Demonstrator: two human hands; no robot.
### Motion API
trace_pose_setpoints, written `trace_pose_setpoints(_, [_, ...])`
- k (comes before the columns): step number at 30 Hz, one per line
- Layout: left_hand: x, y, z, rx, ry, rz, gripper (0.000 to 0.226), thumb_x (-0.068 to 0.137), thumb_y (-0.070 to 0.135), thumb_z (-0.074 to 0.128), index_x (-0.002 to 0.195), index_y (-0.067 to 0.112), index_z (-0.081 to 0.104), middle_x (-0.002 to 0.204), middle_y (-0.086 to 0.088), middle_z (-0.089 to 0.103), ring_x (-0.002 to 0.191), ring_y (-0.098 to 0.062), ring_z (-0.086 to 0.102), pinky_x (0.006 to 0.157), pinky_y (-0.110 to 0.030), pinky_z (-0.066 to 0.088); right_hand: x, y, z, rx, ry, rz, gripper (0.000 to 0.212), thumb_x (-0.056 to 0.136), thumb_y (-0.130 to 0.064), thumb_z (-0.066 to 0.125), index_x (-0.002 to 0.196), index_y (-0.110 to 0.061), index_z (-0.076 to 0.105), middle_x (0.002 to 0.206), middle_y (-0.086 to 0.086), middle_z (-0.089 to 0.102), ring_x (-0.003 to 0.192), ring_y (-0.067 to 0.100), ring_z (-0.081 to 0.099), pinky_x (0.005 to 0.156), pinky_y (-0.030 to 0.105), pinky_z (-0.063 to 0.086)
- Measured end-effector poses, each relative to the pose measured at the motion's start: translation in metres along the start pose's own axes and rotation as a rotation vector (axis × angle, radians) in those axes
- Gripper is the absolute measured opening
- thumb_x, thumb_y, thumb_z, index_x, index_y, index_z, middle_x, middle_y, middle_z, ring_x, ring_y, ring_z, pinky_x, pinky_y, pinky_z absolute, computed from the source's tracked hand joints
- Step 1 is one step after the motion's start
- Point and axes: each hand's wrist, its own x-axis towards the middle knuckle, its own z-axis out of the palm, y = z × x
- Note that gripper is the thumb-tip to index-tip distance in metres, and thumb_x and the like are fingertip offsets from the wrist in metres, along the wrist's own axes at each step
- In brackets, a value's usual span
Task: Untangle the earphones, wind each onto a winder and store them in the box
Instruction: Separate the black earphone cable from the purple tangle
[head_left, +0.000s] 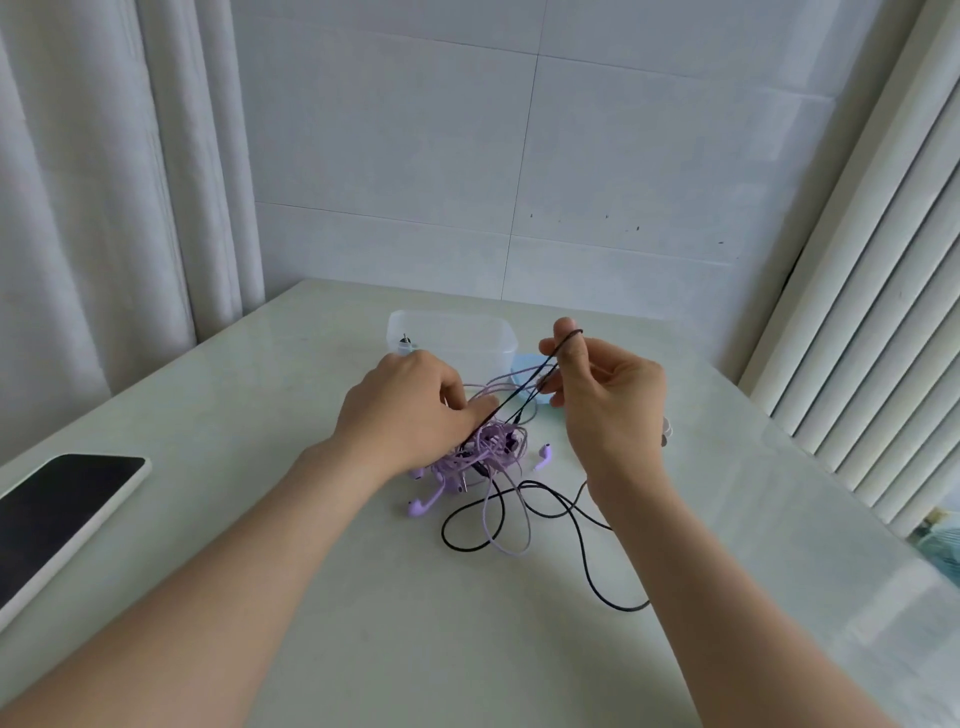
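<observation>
A knot of purple earphones (491, 449) and black earphones (584, 551) lies on the pale table (311, 597). My left hand (405, 415) sits on the knot, its fingers curled into the purple cords. My right hand (605, 389) is raised above the table and pinches a loop of the black cord, pulled taut up from the knot. Loose purple earbuds (422, 505) lie at the knot's front and right. A clear plastic box (467, 340) stands just behind the hands. A light blue winder (527, 366) lies beside the box, mostly hidden by my right hand.
A phone (57, 514) with a dark screen lies at the table's left edge. Curtains hang at the left, a ribbed white panel at the right, a tiled wall behind. A small grey object (667, 428) peeks out behind my right wrist.
</observation>
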Motion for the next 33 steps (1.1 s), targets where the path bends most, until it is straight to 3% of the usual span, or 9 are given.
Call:
trace_pose_setpoints(5, [-0.001, 0.003, -0.003, 0.113, 0.045, -0.117, 0.056, 0.075, 0.079, 0.068, 0.071, 0.023, 0.068, 0.075, 0.007, 0.066, 0.085, -0.025, 0.062, 0.063, -0.030, 0.039, 0.003, 0.004, -0.003, -0.152, 0.052, -0.031, 0.041, 0.100, -0.051, 0.065, 0.075, -0.022, 0.078, 0.063, 0.018, 0.064, 0.054, 0.023, 0.055, 0.054, 0.028, 0.038])
trace_pose_setpoints(9, [0.000, -0.002, -0.002, 0.183, 0.061, -0.221, 0.068, 0.073, 0.085, 0.060, 0.074, 0.017, 0.067, 0.072, -0.002, 0.066, 0.082, -0.032, 0.062, 0.063, -0.032, 0.043, 0.001, 0.001, 0.000, 0.098, -0.101, 0.074, 0.039, 0.108, -0.033, 0.056, 0.091, -0.003, 0.072, 0.065, 0.010, 0.067, 0.053, 0.024, 0.068, 0.052, 0.034, 0.053])
trace_pose_setpoints(11, [0.000, -0.005, -0.003, 0.226, 0.047, -0.274, 0.071, 0.075, 0.086, 0.060, 0.080, 0.015, 0.064, 0.080, -0.004, 0.060, 0.082, -0.033, 0.057, 0.067, -0.034, 0.043, 0.001, -0.001, 0.000, 0.171, -0.175, 0.095, 0.031, 0.108, -0.023, 0.057, 0.094, -0.001, 0.072, 0.077, 0.017, 0.073, 0.066, 0.027, 0.074, 0.061, 0.033, 0.060])
trace_pose_setpoints(14, [0.000, -0.008, -0.006, 0.230, 0.029, -0.313, 0.064, 0.080, 0.078, 0.066, 0.084, 0.014, 0.058, 0.089, -0.007, 0.058, 0.083, -0.034, 0.052, 0.069, -0.035, 0.041, 0.003, -0.003, -0.003, 0.253, -0.259, 0.160, 0.023, 0.096, 0.003, 0.052, 0.091, 0.001, 0.075, 0.089, 0.020, 0.077, 0.079, 0.027, 0.074, 0.076, 0.036, 0.059])
trace_pose_setpoints(18, [0.001, -0.010, -0.006, 0.166, 0.095, -0.121, 0.045, 0.081, 0.052, 0.082, 0.093, 0.018, 0.054, 0.103, -0.006, 0.053, 0.099, -0.035, 0.054, 0.079, -0.040, 0.044, 0.002, -0.008, -0.007, 0.297, -0.262, 0.305, 0.030, 0.092, -0.009, 0.047, 0.079, 0.006, 0.071, 0.078, 0.021, 0.072, 0.071, 0.031, 0.069, 0.065, 0.037, 0.057])
trace_pose_setpoints(21, [0.002, -0.008, -0.003, 0.090, 0.127, 0.073, 0.034, 0.079, 0.024, 0.085, 0.089, 0.027, 0.053, 0.100, 0.003, 0.045, 0.104, -0.029, 0.051, 0.085, -0.040, 0.042, 0.003, -0.008, -0.005, 0.269, -0.237, 0.386, 0.013, 0.093, -0.006, 0.060, 0.082, 0.001, 0.061, 0.067, 0.014, 0.056, 0.065, 0.029, 0.065, 0.060, 0.032, 0.059])
trace_pose_setpoints(25, [0.005, -0.006, 0.002, -0.009, 0.020, 0.281, 0.050, 0.073, -0.009, 0.068, 0.101, 0.033, 0.069, 0.101, 0.007, 0.051, 0.104, -0.020, 0.053, 0.090, -0.045, 0.047, 0.004, -0.002, -0.005, 0.269, -0.307, 0.509, 0.008, 0.092, 0.002, 0.065, 0.094, -0.001, 0.059, 0.065, 0.007, 0.049, 0.051, 0.018, 0.058, 0.048, 0.025, 0.049])
trace_pose_setpoints(29, [0.006, -0.007, 0.007, -0.004, -0.042, 0.355, 0.050, 0.078, -0.006, 0.060, 0.102, 0.034, 0.076, 0.103, 0.009, 0.064, 0.102, -0.016, 0.053, 0.093, -0.045, 0.047, 0.005, 0.004, -0.006, 0.039, -0.355, 0.505, 0.001, 0.092, -0.004, 0.065, 0.092, -0.005, 0.065, 0.070, 0.006, 0.053, 0.043, 0.013, 0.033, 0.042, 0.025, 0.028])
trace_pose_setpoints(33, [0.005, -0.006, 0.007, -0.034, -0.062, 0.351, 0.039, 0.080, 0.003, 0.061, 0.099, 0.033, 0.076, 0.098, 0.013, 0.064, 0.092, -0.010, 0.051, 0.092, -0.037, 0.047, 0.007, 0.013, -0.008, -0.346, -0.303, 0.321, 0.014, 0.094, -0.015, 0.062, 0.088, -0.012, 0.075, 0.061, -0.003, 0.071, 0.044, 0.014, 0.042, 0.041, 0.021, 0.033])
